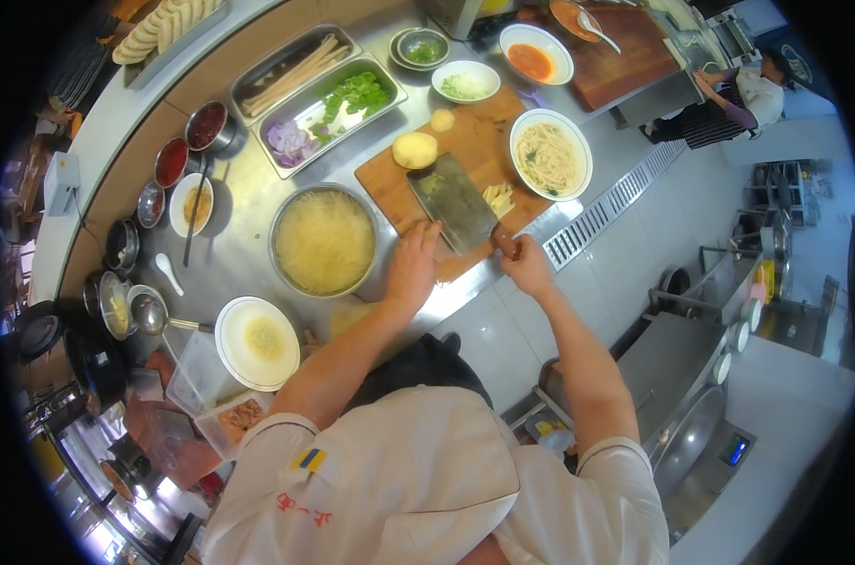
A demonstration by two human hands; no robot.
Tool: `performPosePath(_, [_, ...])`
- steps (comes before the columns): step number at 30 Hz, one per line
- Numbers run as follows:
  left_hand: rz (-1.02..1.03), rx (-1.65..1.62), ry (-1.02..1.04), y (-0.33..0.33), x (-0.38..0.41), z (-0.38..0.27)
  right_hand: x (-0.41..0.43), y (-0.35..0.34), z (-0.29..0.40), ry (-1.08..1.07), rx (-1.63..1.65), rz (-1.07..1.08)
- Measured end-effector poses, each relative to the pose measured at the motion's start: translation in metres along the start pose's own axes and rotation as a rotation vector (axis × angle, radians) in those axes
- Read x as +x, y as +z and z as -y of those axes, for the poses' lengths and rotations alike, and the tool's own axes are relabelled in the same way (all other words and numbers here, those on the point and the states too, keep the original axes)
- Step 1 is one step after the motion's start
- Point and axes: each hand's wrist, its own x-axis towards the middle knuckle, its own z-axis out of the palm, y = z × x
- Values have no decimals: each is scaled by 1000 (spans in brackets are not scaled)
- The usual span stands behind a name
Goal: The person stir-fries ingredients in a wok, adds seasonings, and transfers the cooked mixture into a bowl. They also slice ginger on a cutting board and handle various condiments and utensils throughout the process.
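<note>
A cleaver (454, 201) lies with its broad blade flat over the wooden cutting board (385, 185). My right hand (526, 265) is closed around its dark handle (503, 240). My left hand (415, 265) rests with fingers extended at the board's near edge, fingertips close to the blade; whether they touch it I cannot tell. Small bits cling to the blade. Beside it lie cut yellowish strips (499, 200), a peeled potato (415, 150) and a smaller peeled piece (442, 121). A bowl of noodles (550, 155) stands at the board's right side, and a metal bowl of fine shreds in liquid (324, 240) is left of my left hand.
Metal trays (276, 159) hold chopped onion, greens and long pale sticks. Bowls of sauce (206, 126) line the counter's left side. A white plate (257, 344) sits near my left forearm. Another person (742, 99) works at the far right. A floor drain (615, 194) runs beside the counter.
</note>
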Motion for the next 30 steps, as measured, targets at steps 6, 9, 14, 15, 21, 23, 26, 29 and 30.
performPosePath(6, [70,-37,-67,-13,7,-1,-28,-95,27,125,172,-34])
performPosePath(9, [22,8,-6,-11,15,3,-63,-132,32,76,86,-126])
performPosePath(14, [-54,130,-16,-9,64,26,-138,-151,51,-57,416,-321])
performPosePath(15, [-87,144,11,-10,74,29,-144,-153,61,27,620,-242])
performPosePath(21, [-157,217,-10,-56,105,18,-96,-110,46,119,450,166])
performPosePath(23, [-179,177,-57,-81,116,22,-84,-78,15,24,258,195])
performPosePath(26, [-278,181,-253,-124,143,71,-86,-56,-2,-55,96,229])
performPosePath(29, [-418,213,-373,-165,176,149,-80,-45,-4,10,-63,298])
performPosePath(30, [-369,248,-373,-181,189,172,-81,-40,-4,61,-123,325])
